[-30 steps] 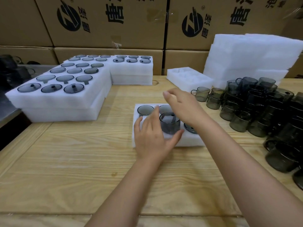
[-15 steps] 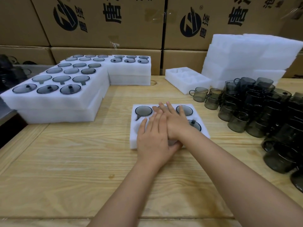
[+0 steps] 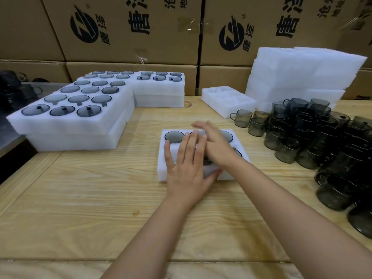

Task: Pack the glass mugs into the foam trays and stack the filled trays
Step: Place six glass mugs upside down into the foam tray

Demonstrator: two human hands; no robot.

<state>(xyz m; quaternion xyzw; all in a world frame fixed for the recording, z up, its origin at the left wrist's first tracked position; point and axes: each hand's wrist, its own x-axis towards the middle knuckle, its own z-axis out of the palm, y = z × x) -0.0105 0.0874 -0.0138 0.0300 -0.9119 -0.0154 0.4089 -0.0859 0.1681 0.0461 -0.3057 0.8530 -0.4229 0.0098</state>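
Your left fingers (image 3: 186, 143) are straight and spread, flat on the foam tray (image 3: 162, 174), gripping nothing. Your right fingers (image 3: 203, 128) are straight too, motion-blurred, laid across the left hand (image 3: 187, 168) toward 11 o'clock, and they hold nothing. A second ago your right hand (image 3: 218, 151) was lowering a mug into the front-middle pocket. That mug has since gone in and been pressed flush under both palms. A seated mug (image 3: 174, 136) shows at the tray's 10 o'clock corner, with more at 2 and 3 o'clock. The front-left pocket is hidden under your left hand, so I can't tell if it is filled. If it is, this tray looks ready for the filled stacks (image 3: 80, 127) at 10 o'clock. If not, take one from the loose mugs (image 3: 302, 141) at 3 o'clock. There's an empty tray (image 3: 227, 106) at 1 o'clock.
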